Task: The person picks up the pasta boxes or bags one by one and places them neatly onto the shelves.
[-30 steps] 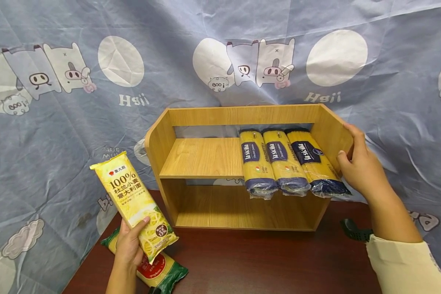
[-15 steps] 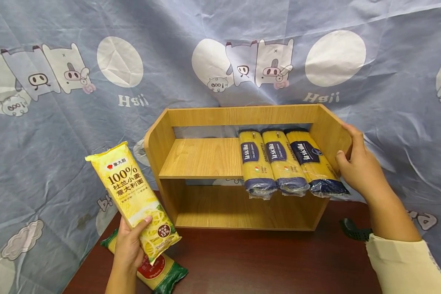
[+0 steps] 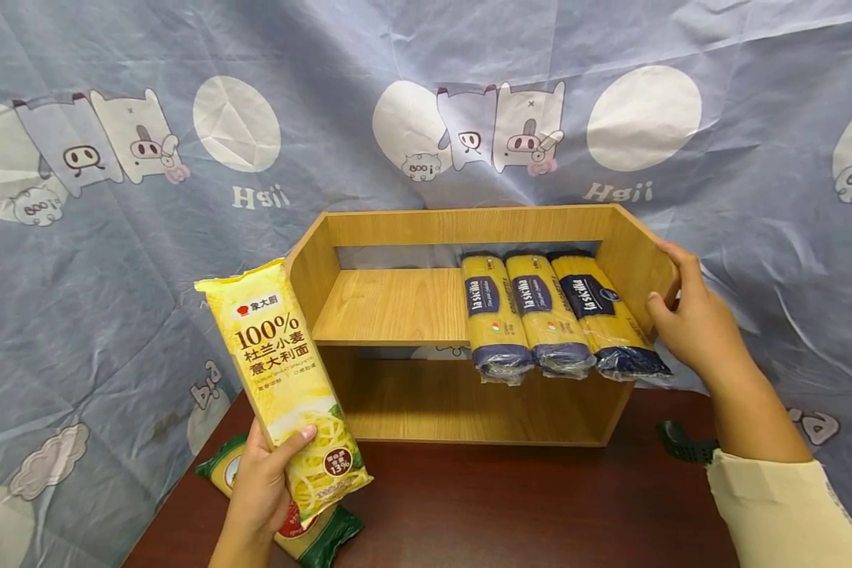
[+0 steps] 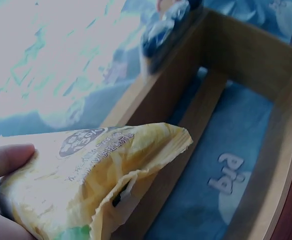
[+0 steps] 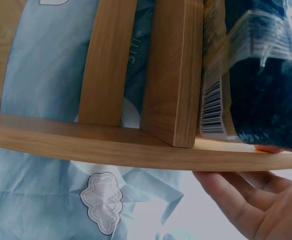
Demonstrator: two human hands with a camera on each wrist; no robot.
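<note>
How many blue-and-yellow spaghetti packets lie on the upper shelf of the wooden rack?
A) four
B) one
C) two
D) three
D: the head view shows three spaghetti packets lying side by side on the right part of the upper shelf of the wooden rack, next to the right hand that holds the rack's side panel.
</note>
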